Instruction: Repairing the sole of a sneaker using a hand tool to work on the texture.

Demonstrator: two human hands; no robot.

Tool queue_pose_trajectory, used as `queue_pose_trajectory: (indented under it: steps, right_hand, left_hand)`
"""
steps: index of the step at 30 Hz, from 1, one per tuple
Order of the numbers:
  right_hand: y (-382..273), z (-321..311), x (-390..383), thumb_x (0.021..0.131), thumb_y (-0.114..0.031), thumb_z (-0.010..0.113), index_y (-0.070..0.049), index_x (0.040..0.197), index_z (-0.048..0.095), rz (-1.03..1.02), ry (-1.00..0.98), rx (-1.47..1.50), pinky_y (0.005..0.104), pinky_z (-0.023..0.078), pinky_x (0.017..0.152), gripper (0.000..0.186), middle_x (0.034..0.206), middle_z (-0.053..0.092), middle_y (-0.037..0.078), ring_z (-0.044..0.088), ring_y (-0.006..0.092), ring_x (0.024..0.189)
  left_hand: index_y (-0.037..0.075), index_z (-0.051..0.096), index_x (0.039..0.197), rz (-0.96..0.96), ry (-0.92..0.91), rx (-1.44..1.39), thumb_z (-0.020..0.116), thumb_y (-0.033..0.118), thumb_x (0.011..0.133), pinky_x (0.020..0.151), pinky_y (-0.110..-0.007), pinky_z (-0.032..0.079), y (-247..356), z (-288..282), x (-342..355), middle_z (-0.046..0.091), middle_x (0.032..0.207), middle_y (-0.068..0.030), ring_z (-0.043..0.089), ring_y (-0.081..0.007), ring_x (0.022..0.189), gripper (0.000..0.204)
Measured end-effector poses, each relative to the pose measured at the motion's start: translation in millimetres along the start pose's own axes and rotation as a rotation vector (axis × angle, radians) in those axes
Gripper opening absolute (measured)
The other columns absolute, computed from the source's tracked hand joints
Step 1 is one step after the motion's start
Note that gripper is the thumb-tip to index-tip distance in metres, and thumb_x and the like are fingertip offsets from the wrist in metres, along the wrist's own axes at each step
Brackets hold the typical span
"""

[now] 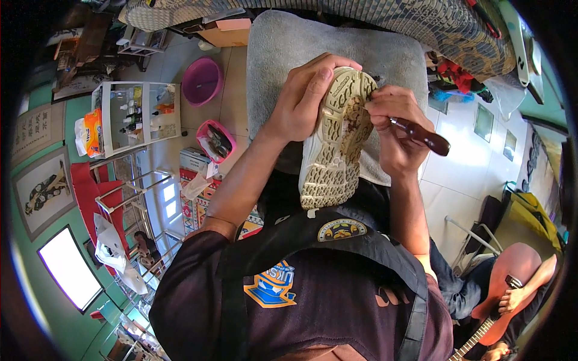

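My left hand [301, 99] grips a cream, worn shoe [331, 171] by the upper part of its left side, sole facing up, with the thumb along the sole's edge. Brown patches show in the middle of the sole. My right hand [400, 129] is closed round a tool with a dark brown handle [430, 137] and a metal collar, its fingers against the sole's upper right edge; the tool's tip is hidden. Behind the shoe lies a grey cloth-covered pad [274, 60]. A black apron strap [295, 225] crosses my front below the shoe.
A pink basin [201, 63] and a pink container of small items [226, 129] stand on the left. A white shelf unit [135, 93] holds bottles, beside metal racks. At lower right another person's bare leg and hands [512, 298] show with a guitar [472, 340]. Patterned fabric [373, 18] runs along the top.
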State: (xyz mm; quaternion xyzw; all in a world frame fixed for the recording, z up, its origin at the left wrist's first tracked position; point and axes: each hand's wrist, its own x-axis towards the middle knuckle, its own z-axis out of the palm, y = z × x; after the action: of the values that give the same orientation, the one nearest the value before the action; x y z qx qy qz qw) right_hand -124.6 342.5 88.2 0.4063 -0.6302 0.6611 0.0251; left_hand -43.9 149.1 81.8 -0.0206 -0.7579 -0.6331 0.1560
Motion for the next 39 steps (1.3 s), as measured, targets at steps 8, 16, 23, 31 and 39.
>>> queue_pose_trajectory:
  steps: [8, 16, 23, 31, 39]
  right_hand:
    - [-0.1, 2.1, 0.6, 0.073, 0.010, 0.076, -0.001, 0.092, 0.075, -0.023, 0.001, -0.011, 0.0375, 0.055, 0.084, 0.022, 0.089, 0.074, 0.009, 0.070, 0.0288, 0.094]
    - [0.0, 1.6, 1.4, 0.074, 0.010, 0.078, -0.002, 0.091, 0.075, -0.027, -0.004, -0.041, 0.0368, 0.056, 0.082, 0.021, 0.088, 0.074, 0.010, 0.071, 0.0290, 0.092]
    - [0.4, 1.6, 1.6, 0.075, 0.009, 0.078, -0.002, 0.091, 0.076, -0.036, -0.021, -0.072, 0.0375, 0.056, 0.082, 0.020, 0.088, 0.074, 0.010, 0.072, 0.0297, 0.093]
    - [-1.0, 0.2, -5.0, 0.075, 0.006, 0.081, -0.002, 0.093, 0.077, -0.047, -0.037, -0.094, 0.0401, 0.057, 0.088, 0.020, 0.091, 0.077, 0.008, 0.073, 0.0318, 0.099]
    - [-9.2, 3.2, -20.5, 0.072, 0.005, 0.084, -0.002, 0.095, 0.078, -0.119, -0.048, -0.147, 0.0401, 0.060, 0.086, 0.025, 0.094, 0.078, 0.009, 0.075, 0.0320, 0.099]
  left_hand:
    - [-0.007, 0.064, 0.129, 0.009, 0.006, 0.004, 0.027, 0.038, 0.115, 0.088, -0.032, 0.056, 0.2, -0.2, 0.4, 0.075, 0.109, -0.0163, 0.071, -0.0183, 0.098, 0.060]
    - [-0.007, 0.068, 0.119, 0.008, 0.064, -0.100, 0.036, 0.026, 0.114, 0.090, -0.037, 0.054, 0.1, 3.4, -0.1, 0.075, 0.107, -0.0189, 0.072, -0.0258, 0.097, 0.046]
    - [-0.008, 0.063, 0.130, -0.001, 0.005, -0.018, 0.027, 0.037, 0.115, 0.087, -0.031, 0.056, -1.4, -0.9, 0.0, 0.075, 0.109, -0.0163, 0.071, -0.0180, 0.096, 0.060]
    - [-0.008, 0.063, 0.131, -0.018, 0.002, -0.037, 0.026, 0.037, 0.115, 0.088, -0.031, 0.056, -2.2, -1.6, 0.4, 0.075, 0.110, -0.0156, 0.072, -0.0176, 0.098, 0.060]
    - [-0.007, 0.064, 0.129, -0.021, 0.022, -0.033, 0.026, 0.038, 0.115, 0.089, -0.031, 0.056, -3.0, -2.7, -0.9, 0.075, 0.108, -0.0148, 0.072, -0.0172, 0.097, 0.060]
